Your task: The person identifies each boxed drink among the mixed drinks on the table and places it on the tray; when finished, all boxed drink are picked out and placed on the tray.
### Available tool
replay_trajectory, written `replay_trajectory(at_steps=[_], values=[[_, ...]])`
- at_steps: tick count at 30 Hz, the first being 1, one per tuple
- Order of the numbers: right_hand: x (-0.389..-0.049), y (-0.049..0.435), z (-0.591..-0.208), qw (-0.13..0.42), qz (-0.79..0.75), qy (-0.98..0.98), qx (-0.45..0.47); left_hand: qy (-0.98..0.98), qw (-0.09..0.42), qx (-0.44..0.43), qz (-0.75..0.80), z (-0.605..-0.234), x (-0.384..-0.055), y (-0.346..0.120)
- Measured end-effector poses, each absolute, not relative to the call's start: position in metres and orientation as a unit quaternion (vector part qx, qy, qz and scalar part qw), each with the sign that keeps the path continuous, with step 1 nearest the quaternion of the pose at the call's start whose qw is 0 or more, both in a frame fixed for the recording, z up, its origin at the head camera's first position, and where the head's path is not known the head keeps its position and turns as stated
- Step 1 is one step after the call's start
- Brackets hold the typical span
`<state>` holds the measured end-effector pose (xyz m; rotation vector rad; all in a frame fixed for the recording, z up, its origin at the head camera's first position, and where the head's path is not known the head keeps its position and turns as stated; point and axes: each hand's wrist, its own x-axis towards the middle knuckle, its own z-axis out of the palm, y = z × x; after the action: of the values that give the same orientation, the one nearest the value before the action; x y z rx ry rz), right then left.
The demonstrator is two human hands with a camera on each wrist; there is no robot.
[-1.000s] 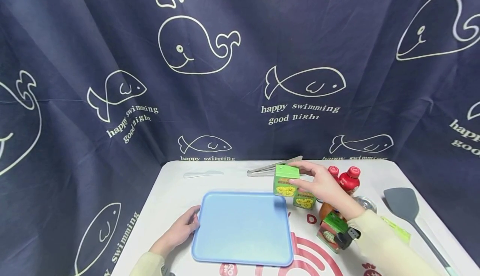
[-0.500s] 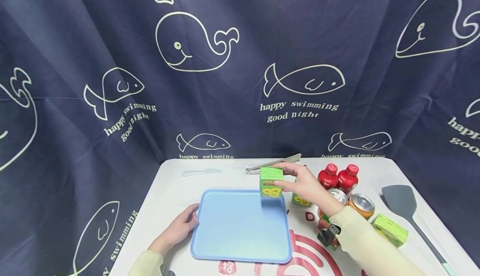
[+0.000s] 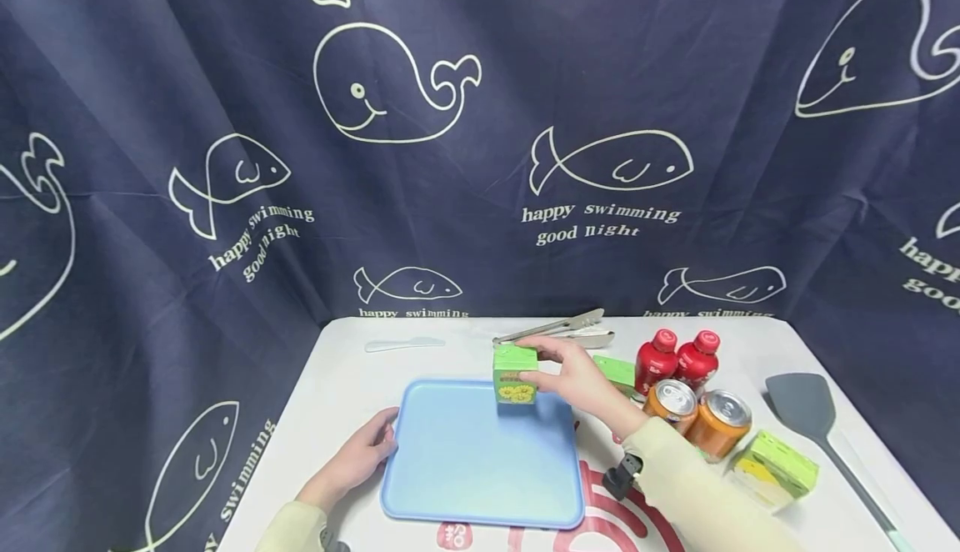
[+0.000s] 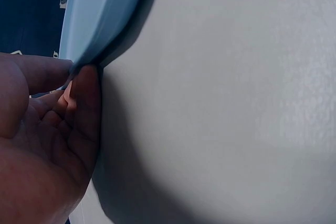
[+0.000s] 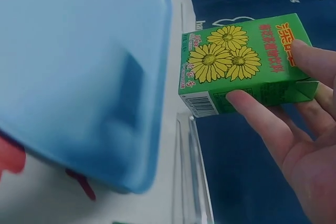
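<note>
Above the far part of the blue tray (image 3: 480, 460), a green drink carton (image 3: 514, 374) is held upright by the right hand (image 3: 566, 371). Shadow is cast on the tray below, so contact is probably not made. Carton is gripped from the right, likely so its base is left unobstructed. Tray's left rim is pinched by the left hand (image 3: 366, 449), presumably so sliding is prevented. Two red bottles (image 3: 655, 362), two orange cans (image 3: 670, 406) and a second carton (image 3: 617, 370) are bunched to the right, maybe so the tray side is kept uncluttered.

Fingers, right: parted by about the carton's thickness, thumb laid on the flower-printed face, one fingertip pressed to an adjoining side; rest partly hidden. Left: gap narrow, rim caught between thumb and fingertip; pressure can't be told.
</note>
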<state>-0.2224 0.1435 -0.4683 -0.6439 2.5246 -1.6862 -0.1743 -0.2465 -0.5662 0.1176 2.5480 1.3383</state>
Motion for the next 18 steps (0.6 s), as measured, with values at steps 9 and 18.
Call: replay_trajectory(at_steps=[9,18], values=[[-0.227,0.121,-0.485,0.002,-0.536,0.812,-0.231,0.878,0.127,0.042,0.459,-0.562,-0.174,-0.244],[-0.233,0.095,-0.496,0.004,-0.547,0.799,-0.25,0.877,0.127,0.044,0.462,-0.564,-0.173,-0.246]])
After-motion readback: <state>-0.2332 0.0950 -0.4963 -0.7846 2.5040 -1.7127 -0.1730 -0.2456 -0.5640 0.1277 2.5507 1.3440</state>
